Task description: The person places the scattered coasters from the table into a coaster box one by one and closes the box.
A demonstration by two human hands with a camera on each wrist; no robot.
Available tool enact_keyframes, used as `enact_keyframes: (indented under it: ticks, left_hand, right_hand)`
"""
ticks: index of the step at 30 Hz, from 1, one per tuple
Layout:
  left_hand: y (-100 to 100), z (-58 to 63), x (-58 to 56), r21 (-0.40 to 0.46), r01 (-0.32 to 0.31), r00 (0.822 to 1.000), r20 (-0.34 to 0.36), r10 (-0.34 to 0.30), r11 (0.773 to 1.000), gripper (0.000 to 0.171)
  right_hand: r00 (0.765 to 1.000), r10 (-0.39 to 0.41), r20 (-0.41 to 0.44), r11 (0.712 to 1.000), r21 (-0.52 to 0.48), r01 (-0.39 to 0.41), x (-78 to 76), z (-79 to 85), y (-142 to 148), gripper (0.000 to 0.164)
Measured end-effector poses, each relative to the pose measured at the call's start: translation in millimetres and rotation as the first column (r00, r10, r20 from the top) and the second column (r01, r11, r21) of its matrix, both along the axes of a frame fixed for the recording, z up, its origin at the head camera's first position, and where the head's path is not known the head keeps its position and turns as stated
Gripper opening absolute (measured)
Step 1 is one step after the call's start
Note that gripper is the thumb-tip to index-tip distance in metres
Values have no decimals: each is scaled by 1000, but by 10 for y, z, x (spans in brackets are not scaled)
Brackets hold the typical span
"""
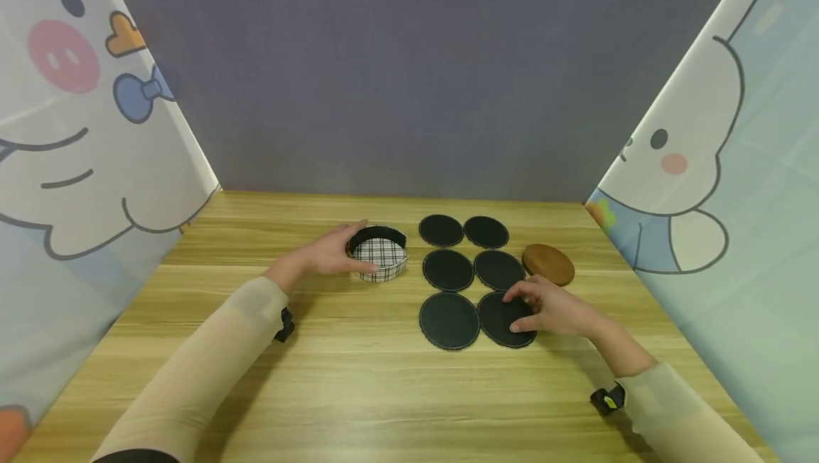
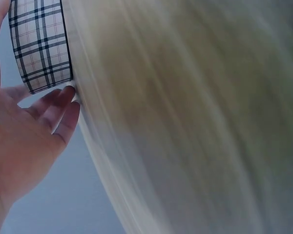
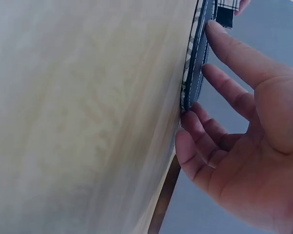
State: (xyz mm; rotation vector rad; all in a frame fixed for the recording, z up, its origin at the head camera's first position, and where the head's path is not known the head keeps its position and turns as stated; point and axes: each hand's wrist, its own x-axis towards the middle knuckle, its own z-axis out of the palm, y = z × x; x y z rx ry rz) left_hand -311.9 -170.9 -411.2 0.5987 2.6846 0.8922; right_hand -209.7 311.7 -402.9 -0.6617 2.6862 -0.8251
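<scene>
Toward the back, left of centre, stands a round plaid holder (image 1: 382, 258) with a black inner wall. My left hand (image 1: 333, 249) grips its left side, thumb along the near rim and fingers at the far rim. Its plaid outer wall (image 2: 41, 44) shows up close in the left wrist view. Several round black coasters lie flat in two columns to the right. Over the nearest right-hand coaster (image 1: 495, 317) is my right hand (image 1: 550, 306), loosely bent. Its thumb and index fingertips are right at the coaster's face, apart from each other.
A round brown wooden disc (image 1: 548, 264) lies right of the coasters, just beyond my right hand. The wood-grain table (image 1: 358, 385) ends at a grey back wall (image 1: 403, 93). Cartoon-printed cloth panels (image 1: 697, 185) stand along both sides.
</scene>
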Motion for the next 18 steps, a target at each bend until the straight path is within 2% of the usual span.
enact_keyframes:
  ticks: [12, 18]
  left_hand:
    - [-7, 3, -30, -17, 23, 1000, -1, -23, 1000, 122]
    - [2, -13, -56, 27, 64, 998, -12, -64, 998, 118]
  right_hand:
    - [1000, -1, -10, 1000, 31, 1, 45, 23, -21, 46]
    - [999, -3, -35, 998, 55, 5, 126, 8, 5, 47]
